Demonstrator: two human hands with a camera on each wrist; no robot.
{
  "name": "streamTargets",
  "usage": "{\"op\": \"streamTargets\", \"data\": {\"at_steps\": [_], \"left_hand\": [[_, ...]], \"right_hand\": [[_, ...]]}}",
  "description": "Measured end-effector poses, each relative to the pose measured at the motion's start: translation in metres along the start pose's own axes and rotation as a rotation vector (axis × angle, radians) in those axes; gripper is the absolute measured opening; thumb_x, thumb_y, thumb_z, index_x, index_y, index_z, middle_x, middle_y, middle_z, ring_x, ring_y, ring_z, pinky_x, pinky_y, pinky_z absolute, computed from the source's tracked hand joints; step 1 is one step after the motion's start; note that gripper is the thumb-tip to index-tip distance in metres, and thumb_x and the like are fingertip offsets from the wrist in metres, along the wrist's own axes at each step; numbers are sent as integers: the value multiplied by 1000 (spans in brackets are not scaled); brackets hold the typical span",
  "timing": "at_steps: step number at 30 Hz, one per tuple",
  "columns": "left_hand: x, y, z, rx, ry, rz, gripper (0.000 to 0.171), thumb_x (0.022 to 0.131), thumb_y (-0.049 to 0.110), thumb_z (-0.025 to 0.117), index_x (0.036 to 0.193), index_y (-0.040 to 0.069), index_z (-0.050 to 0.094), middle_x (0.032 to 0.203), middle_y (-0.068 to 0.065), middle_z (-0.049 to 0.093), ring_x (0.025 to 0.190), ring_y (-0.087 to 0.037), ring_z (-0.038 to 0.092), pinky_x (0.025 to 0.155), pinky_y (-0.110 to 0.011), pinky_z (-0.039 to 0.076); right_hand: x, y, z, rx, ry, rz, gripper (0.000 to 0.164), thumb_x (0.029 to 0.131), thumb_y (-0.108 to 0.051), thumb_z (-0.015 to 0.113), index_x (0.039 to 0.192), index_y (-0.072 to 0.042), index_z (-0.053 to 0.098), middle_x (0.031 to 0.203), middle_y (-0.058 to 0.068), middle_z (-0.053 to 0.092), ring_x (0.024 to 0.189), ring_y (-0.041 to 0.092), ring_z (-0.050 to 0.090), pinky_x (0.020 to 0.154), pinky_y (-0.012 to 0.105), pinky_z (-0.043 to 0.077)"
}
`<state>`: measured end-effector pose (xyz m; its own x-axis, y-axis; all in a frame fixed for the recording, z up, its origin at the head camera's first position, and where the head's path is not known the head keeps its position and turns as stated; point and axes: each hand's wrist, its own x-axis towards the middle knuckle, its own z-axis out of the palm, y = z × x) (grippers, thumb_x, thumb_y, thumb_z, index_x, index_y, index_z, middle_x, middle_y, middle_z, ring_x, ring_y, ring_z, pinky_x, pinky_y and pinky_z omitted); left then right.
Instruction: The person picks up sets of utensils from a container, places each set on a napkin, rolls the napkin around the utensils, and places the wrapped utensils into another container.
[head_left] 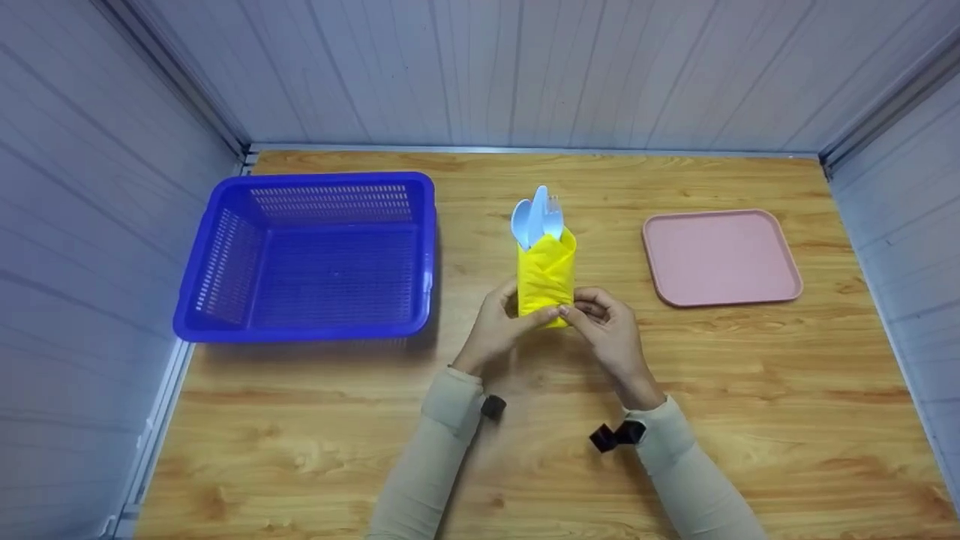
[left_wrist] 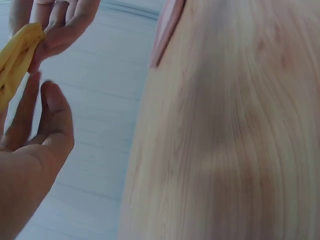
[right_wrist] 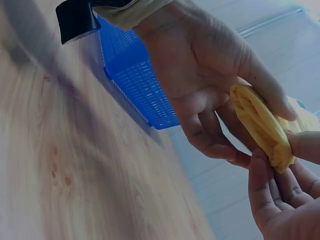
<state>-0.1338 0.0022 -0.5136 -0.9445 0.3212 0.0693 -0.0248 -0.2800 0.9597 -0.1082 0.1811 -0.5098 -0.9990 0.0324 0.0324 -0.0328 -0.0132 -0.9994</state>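
Both hands hold a yellow napkin (head_left: 546, 281) folded into a pouch. Out of its top stick a pale blue spoon (head_left: 521, 223), a knife (head_left: 537, 214) and a fork (head_left: 553, 220), side by side. The left hand (head_left: 504, 322) grips the lower left of the pouch, thumb across its front and fingers behind. At the lower right, the right hand (head_left: 609, 330) pinches it, the two thumb tips nearly meeting. In the right wrist view the folded bottom of the napkin (right_wrist: 262, 127) shows between both hands. The left wrist view catches only part of the napkin (left_wrist: 17, 60).
A blue plastic basket (head_left: 337, 330) with slotted walls stands on the left of the wooden table (head_left: 315, 450). On the right lies a shallow pink tray (head_left: 724, 259). Pale panel walls (head_left: 480, 75) rise at the back and both sides.
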Motion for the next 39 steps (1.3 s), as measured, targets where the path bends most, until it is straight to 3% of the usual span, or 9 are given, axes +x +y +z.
{"op": "streamTargets", "data": {"at_steps": [4, 11, 19, 24, 29, 35, 39], "left_hand": [[-5, 12, 2, 20, 11, 15, 40, 89, -2, 72, 128, -2, 61, 115, -13, 69, 103, -30, 66, 88, -42, 55], [-6, 12, -2, 32, 11, 2, 41, 89, -2, 72, 129, -4, 60, 117, -13, 69, 105, -29, 66, 91, -43, 54], [-6, 10, 0, 47, 73, 16, 41, 89, -2, 73, 127, -6, 60, 117, -13, 68, 104, -27, 66, 90, -41, 54], [-5, 11, 1, 41, 83, 8, 42, 89, -2, 71, 129, -8, 58, 116, -16, 68, 102, -27, 67, 88, -41, 56], [-4, 13, -2, 46, 63, -14, 45, 90, -1, 70, 132, -7, 56, 119, -16, 68, 104, -27, 67, 89, -40, 55], [-4, 17, -6, 53, 36, -29, 44, 91, -1, 69, 132, -6, 56, 120, -15, 68, 106, -27, 66, 91, -40, 54], [-2, 6, -11, 61, 34, -34, 45, 91, -1, 69, 134, -5, 56, 121, -15, 67, 106, -28, 66, 91, -41, 54]], "right_hand": [[0, 1, -1, 9, -30, 19, 22, 90, -3, 73, 109, 7, 67, 103, 19, 66, 93, 28, 67, 79, 35, 58], [-2, 6, -1, 83, -51, 57, 26, 89, -7, 76, 111, 5, 68, 107, 21, 65, 92, 34, 68, 80, 39, 58], [0, 6, 5, -67, 74, -13, 37, 84, -7, 81, 114, 6, 63, 107, 18, 61, 95, 27, 60, 86, 32, 52], [0, 6, 9, -73, 115, -22, 36, 85, 1, 78, 114, 12, 60, 104, 21, 65, 94, 26, 64, 86, 35, 54], [-2, 4, 10, -36, 103, -39, 33, 86, 4, 75, 115, 13, 62, 106, 21, 69, 96, 25, 67, 87, 34, 55], [-1, 4, 4, -26, 54, 1, 32, 87, -7, 77, 114, 6, 67, 106, 18, 71, 97, 26, 69, 81, 32, 57], [-1, 4, 3, -31, 21, 29, 37, 87, -14, 79, 116, 5, 66, 108, 17, 69, 98, 28, 67, 81, 33, 57]]}}
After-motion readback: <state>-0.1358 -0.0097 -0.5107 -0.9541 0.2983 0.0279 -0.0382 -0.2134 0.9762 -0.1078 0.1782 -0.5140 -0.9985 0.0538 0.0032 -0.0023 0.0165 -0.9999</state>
